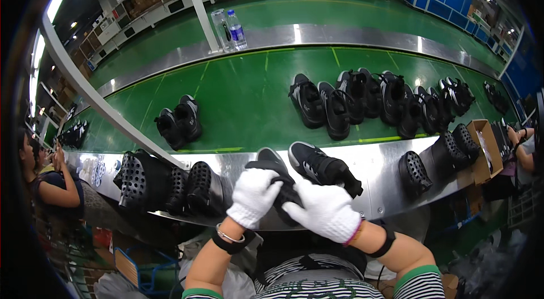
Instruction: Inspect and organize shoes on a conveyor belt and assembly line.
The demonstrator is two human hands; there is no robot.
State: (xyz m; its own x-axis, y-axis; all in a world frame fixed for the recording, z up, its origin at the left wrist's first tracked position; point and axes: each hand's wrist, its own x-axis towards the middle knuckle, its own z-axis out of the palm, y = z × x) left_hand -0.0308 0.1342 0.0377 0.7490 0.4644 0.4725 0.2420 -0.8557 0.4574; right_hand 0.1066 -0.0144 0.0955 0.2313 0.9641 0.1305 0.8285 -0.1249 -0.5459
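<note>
A black shoe with a grey toe (pixel 271 156) is held between my two hands at the near metal edge, its toe pointing away from me. My left hand (pixel 253 196), in a white knitted glove, grips the shoe's left side with the fingers curled over the upper. On the opposite side my right hand (pixel 327 208), gloved the same, has its thumb and fingers closed at the shoe's opening. The heel part is largely hidden by the gloves. Just beyond my right hand, a second black shoe (pixel 318 163) with a pale sole edge lies on the metal strip.
Several black blocks dotted with round holes (pixel 136 183) stand at left, others (pixel 418 173) at right beside a cardboard box (pixel 486 152). Shoes (pixel 335 109) line the green belt (pixel 243 95). A slanted white post (pixel 113 109) rises at left. Bottles (pixel 236 31) stand beyond. People sit at both sides.
</note>
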